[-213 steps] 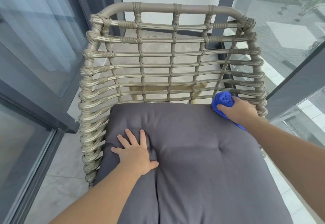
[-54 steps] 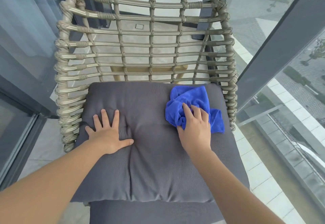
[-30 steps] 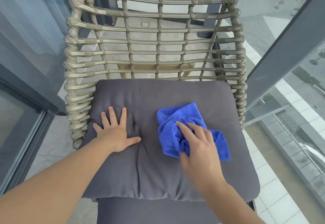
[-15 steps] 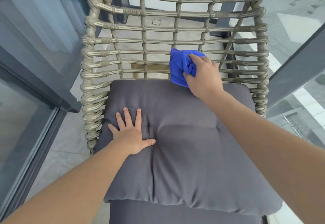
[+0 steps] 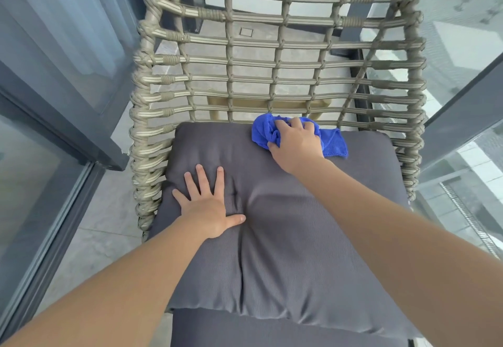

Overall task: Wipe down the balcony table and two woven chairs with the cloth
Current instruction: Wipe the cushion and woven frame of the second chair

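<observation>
A woven beige chair (image 5: 277, 44) with a grey seat cushion (image 5: 285, 237) fills the view. My right hand (image 5: 295, 145) grips a bunched blue cloth (image 5: 333, 144) at the back edge of the cushion, right of centre, just below the lowest woven strands. My left hand (image 5: 208, 202) lies flat with fingers spread on the cushion's left part, pressing a dent into it.
A dark-framed glass door (image 5: 54, 80) runs close along the left. A glass railing with a dark post (image 5: 462, 107) stands at the right. Grey floor tiles (image 5: 89, 237) show beside the chair. Through the backrest a beige frame piece (image 5: 250, 103) is visible.
My right hand has brought the cloth down from the chair's backrest to the cushion's back edge. Earlier it wiped the cushion's middle. My left hand stays pressed on the cushion.
</observation>
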